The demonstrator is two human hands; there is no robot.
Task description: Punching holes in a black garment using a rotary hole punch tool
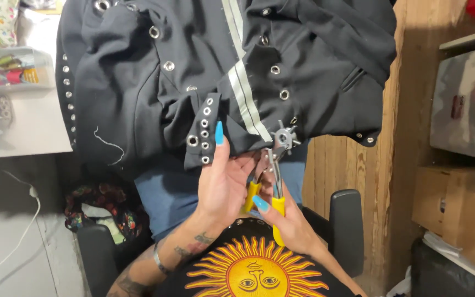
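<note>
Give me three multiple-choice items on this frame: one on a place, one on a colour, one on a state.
1. Where is the punch's wheel head?
A. At the garment's lower edge
B. On the white table
C. On the floor

2. What colour are the punch's handles?
A. Red
B. Yellow
C. Green

3. What is the left hand doing?
A. Resting open on the chair
B. Pinching the eyelet strip
C. Holding a cable

Answers: 1 A, the revolving punch pliers meet the hem of the black garment. 2 B, yellow grips show in the right hand. 3 B, the left hand has its thumb pressed on the eyelet strip.
</note>
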